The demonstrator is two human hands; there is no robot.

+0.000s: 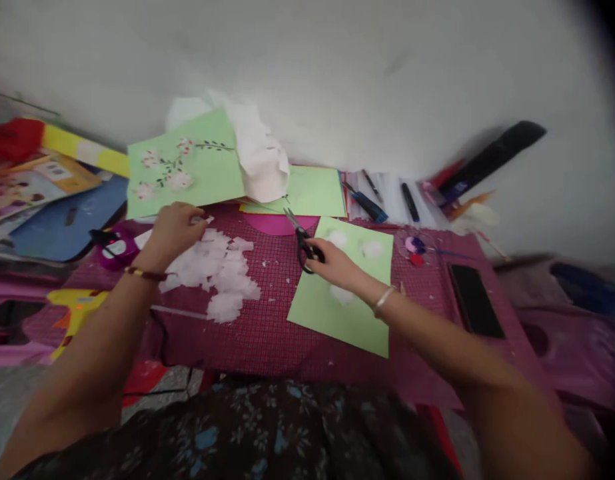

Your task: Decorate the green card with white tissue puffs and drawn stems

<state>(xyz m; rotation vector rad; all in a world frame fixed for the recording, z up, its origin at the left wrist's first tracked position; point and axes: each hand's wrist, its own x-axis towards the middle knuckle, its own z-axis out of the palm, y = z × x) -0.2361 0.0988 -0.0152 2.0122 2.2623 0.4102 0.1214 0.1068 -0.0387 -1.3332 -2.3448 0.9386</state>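
Paper pieces (226,272) are apparently being sorted by the left hand (174,230), its grip unclear, while scissors (301,239) are gripped in the right hand (334,264) by the green sheet (354,327) — for cutting, paper must be brought between the blades.

Just one head cam here, looking forward and down over the near edge of the table (267,347) from above, close enough to fit both side edges in.

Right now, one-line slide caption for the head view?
Right hand holds black scissors over green paper; left hand is above white paper pieces.
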